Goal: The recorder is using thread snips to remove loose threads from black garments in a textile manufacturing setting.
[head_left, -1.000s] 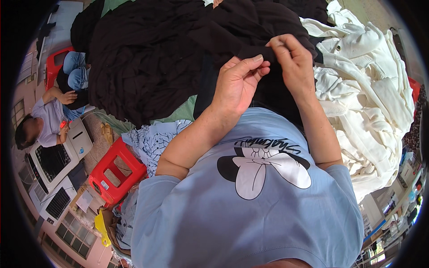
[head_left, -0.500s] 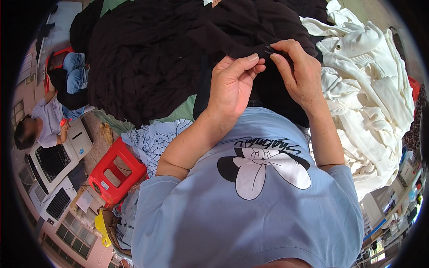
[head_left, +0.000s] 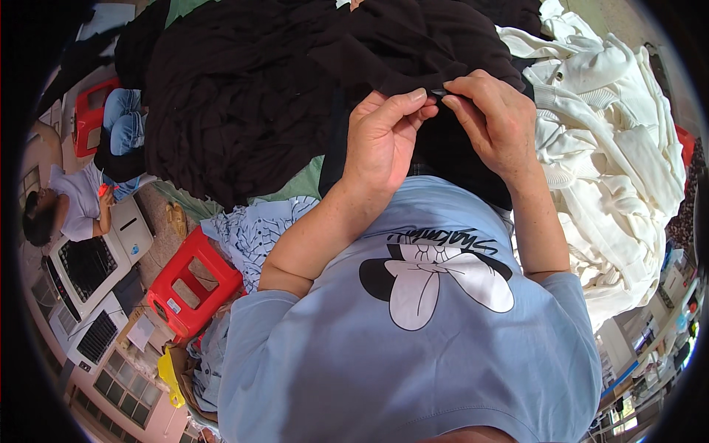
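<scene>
My left hand point(head_left: 384, 140) is closed, thumb and fingertips pinching the edge of a black garment point(head_left: 413, 52) that spreads away from me over my lap. Close to its fingertips, my right hand point(head_left: 491, 118) is closed round small thread snips. Only the dark pointed tip of the snips point(head_left: 439, 92) shows, pointing left toward the pinched edge; my fingers hide the rest. Whether the tip touches the cloth I cannot tell.
A large heap of black garments point(head_left: 236, 96) lies ahead to the left, and white knitted garments point(head_left: 591, 162) are piled at my right. A red plastic stool point(head_left: 196, 280) stands at my left. Farther left, a person point(head_left: 74, 199) sits near a white machine point(head_left: 92, 258).
My right hand has shifted slightly right, and the snips' tip now points more sideways. My left hand is nearly still. The person at far left has swung an arm and dark cloth outward.
</scene>
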`<state>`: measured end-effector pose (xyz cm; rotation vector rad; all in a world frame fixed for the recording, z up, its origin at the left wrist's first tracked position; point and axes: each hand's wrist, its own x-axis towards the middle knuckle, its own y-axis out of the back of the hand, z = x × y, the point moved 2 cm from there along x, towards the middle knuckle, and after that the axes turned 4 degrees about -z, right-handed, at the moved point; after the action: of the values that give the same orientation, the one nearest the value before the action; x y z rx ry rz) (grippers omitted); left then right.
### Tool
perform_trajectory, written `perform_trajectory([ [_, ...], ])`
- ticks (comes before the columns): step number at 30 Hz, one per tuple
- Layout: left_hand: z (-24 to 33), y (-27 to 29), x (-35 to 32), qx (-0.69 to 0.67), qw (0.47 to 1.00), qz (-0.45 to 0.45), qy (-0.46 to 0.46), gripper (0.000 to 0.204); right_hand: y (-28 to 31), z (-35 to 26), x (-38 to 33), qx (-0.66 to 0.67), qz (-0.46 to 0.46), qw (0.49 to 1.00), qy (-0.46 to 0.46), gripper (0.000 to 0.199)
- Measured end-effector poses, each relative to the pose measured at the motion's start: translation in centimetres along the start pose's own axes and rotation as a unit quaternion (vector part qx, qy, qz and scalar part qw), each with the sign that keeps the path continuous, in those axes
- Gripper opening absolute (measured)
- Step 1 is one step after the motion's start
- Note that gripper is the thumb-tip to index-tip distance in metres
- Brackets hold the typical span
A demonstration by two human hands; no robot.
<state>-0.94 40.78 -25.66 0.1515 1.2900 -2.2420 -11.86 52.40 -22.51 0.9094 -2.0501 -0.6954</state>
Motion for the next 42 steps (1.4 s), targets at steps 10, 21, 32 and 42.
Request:
perform_trajectory([
  [10,-0.1,-0.1,0.1,-0.011,1.000,-0.006,-0.004,0.008,-0.8,-0.3,-0.6,-0.022,0.043,0.999,-0.019,0.016],
  [21,-0.1,-0.1,0.1,-0.016,1.000,0.000,-0.003,0.009,-1.2,-0.2,-0.9,0.001,0.067,0.995,-0.068,0.017],
  [32,-0.3,-0.1,0.3,-0.012,1.000,-0.010,0.000,0.007,-2.1,0.3,-0.6,0.263,0.091,0.950,-0.139,0.029],
  [42,-0.7,0.5,0.3,-0.003,1.000,-0.003,0.001,0.005,-2.3,1.9,-0.6,0.264,0.052,0.938,-0.218,0.008],
])
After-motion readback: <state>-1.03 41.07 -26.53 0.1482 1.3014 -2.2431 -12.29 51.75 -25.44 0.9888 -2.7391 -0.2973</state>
